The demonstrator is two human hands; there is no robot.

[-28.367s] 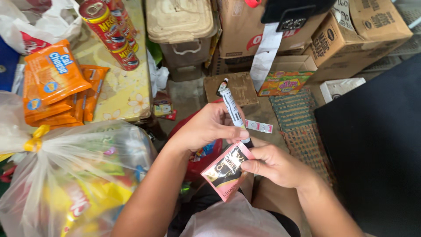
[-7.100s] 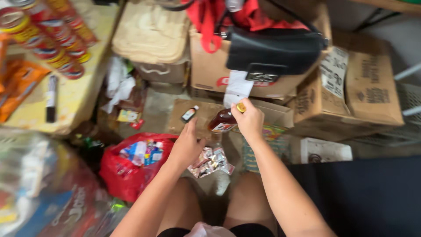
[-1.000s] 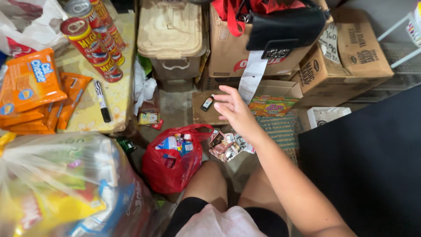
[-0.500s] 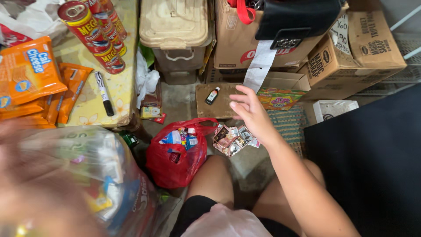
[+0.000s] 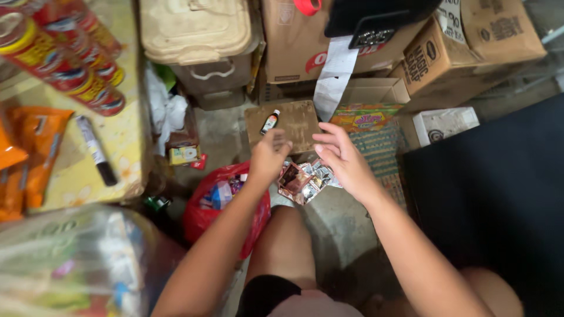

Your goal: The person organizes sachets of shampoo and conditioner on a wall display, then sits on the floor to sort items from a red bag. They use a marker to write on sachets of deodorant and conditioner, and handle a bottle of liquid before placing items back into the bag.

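Note:
My left hand [image 5: 269, 156] reaches forward with fingers curled, hovering just above the red plastic bag [image 5: 207, 216] and beside a pile of small sachets [image 5: 303, 179] on the floor. My right hand [image 5: 342, 157] is spread open over the same sachets, holding nothing. A small dark bottle with a white cap [image 5: 270, 122] lies on a flat brown board [image 5: 294, 124] just beyond both hands. Whether my left hand grips anything is hidden by its curled fingers.
A yellow table [image 5: 120, 147] at left carries red cans [image 5: 70, 56], orange snack packs [image 5: 32, 152] and a black marker [image 5: 97, 149]. A beige bin [image 5: 202, 44], cardboard boxes [image 5: 470, 41], a colourful box [image 5: 364, 117] and a clear bag of goods [image 5: 70, 264] crowd around.
My left arm has swung in from the blurred left edge and now reaches beside my right hand over the sachets. The right hand stays almost in place.

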